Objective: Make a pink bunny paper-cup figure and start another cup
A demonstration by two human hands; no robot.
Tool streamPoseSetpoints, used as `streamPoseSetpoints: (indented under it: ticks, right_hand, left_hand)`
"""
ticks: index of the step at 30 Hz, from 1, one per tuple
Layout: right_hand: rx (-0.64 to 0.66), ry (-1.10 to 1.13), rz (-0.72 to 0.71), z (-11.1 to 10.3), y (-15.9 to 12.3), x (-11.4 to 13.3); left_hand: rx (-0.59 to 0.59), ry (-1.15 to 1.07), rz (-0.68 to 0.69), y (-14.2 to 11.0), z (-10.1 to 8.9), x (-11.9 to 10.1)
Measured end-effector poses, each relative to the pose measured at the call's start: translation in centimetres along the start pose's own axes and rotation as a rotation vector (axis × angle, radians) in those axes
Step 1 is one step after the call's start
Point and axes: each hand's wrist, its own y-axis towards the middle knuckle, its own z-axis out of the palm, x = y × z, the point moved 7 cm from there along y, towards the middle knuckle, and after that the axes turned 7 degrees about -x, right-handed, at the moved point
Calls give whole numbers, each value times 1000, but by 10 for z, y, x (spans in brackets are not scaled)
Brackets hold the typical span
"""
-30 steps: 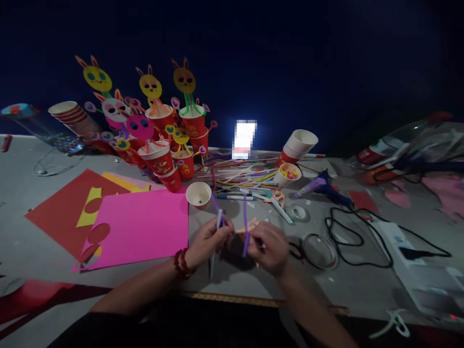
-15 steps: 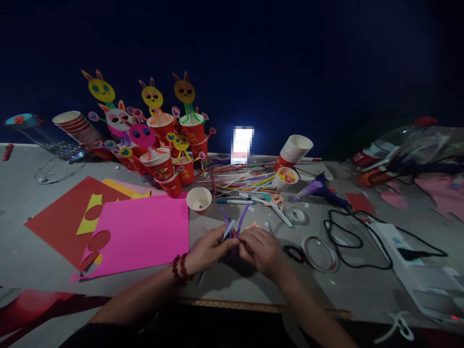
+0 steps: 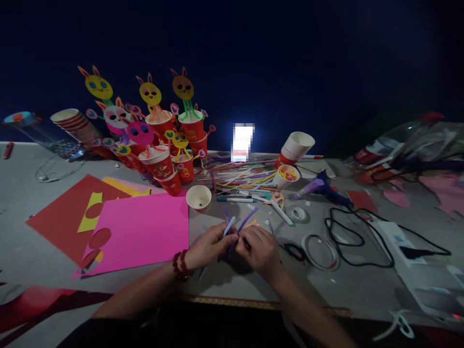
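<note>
Over the near middle of the table, my left hand (image 3: pixel 212 247) is closed around a pale slim stick (image 3: pixel 229 225) and purple pipe cleaners. My right hand (image 3: pixel 260 250) is pressed against its fingertips, pinching a purple pipe cleaner (image 3: pixel 249 217). The pipe cleaner's upper end slants up to the right, while another purple end (image 3: pixel 226 212) rises beside the pale stick. Fingers hide where the pieces meet. An orange cutout (image 3: pixel 253 223) lies just beyond my right hand. A paper cup (image 3: pixel 198 199) with a small dark thing inside stands beyond my left hand.
Pink card (image 3: pixel 152 222) and red card (image 3: pixel 61 217) lie left. Several red cups with paper bunnies (image 3: pixel 155 162) stand behind. Loose pipe cleaners (image 3: pixel 239 176) spread across the back. A glue gun (image 3: pixel 326 189), tape roll (image 3: pixel 297 213), black cord (image 3: pixel 357 263) and power strip (image 3: pixel 398 251) lie right.
My right hand has moved left with its purple pipe cleaner and joined my left hand. Since half a second ago, the pipe cleaner's upper end has tipped further right.
</note>
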Motion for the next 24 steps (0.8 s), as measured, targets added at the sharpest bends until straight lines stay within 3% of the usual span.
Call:
streamPoseSetpoints:
  ticks: [5, 7, 12, 16, 20, 24]
  right_hand:
    - [-208, -94, 326, -41, 4, -53]
    - [-246, 9, 292, -49, 7, -53]
    - [-114, 365, 69, -30, 13, -10]
    - [-19, 408, -16, -18, 13, 7]
    - [33, 384, 101, -11, 10, -5]
    - [91, 555, 395, 4, 3, -23]
  left_hand:
    - [96, -229, -53, -10, 9, -2]
    - [47, -305, -75, -8, 6, 1]
    - [-22, -402, -106, -1, 3, 7]
    - [-62, -367, -89, 0, 0, 7]
    - [-54, -326, -79, 1, 1, 8]
    - [11, -339, -86, 2, 6, 11]
